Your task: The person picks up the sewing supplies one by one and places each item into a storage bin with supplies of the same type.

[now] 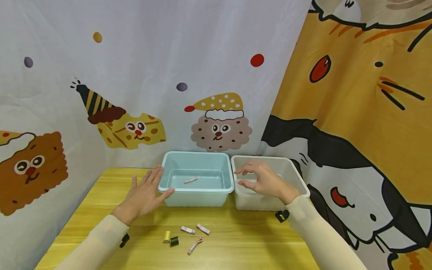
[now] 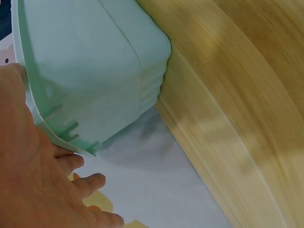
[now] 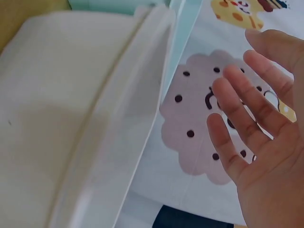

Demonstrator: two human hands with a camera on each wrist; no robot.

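My left hand [image 1: 143, 195] lies with spread fingers at the left side of the light blue bin [image 1: 195, 198]. In the left wrist view, that hand [image 2: 35, 175] is against the bin's rim [image 2: 34, 107]. My right hand [image 1: 263, 180] is above the white bin [image 1: 260, 204], with thumb and fingers apart and nothing between them. The right wrist view shows its fingers [image 3: 244, 126] loosely extended beside the white bin's wall [image 3: 95, 118]. One small pale pink, clip-like piece [image 1: 190, 180] lies inside the blue bin.
On the wooden table [image 1: 135, 247], in front of the bins, lie a yellow thread spool [image 1: 167, 236], a dark green spool [image 1: 174, 241] and three small pinkish-white pieces [image 1: 203, 229]. A printed cloth [image 1: 135, 75] hangs behind the bins. A dark strap sits at each wrist.
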